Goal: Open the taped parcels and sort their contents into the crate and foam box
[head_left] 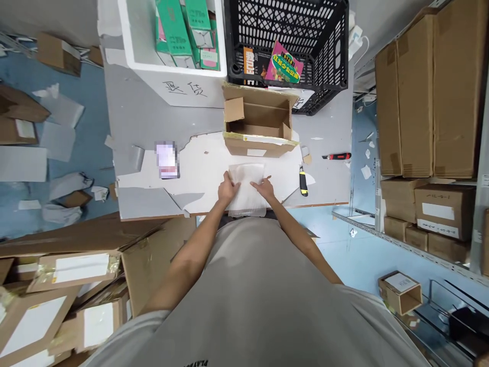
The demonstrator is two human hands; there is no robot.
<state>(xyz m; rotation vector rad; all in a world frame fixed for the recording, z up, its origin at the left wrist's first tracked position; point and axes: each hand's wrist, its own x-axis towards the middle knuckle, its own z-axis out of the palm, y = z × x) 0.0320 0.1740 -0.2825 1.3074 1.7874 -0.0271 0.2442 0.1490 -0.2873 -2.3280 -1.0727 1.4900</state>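
A translucent sheet [248, 196] sits at the near edge of the table [153, 120], its long axis running straight toward the open carton [235, 147], the left hand [228, 189] and right hand [265, 188] gripping its opposite sides.

A blue floor [344, 250] was littered with paper scraps [63, 109]. A grey table [324, 132] was edged in brown; at right, metal shelving [480, 219] was stacked with cardboard boxes [454, 92].
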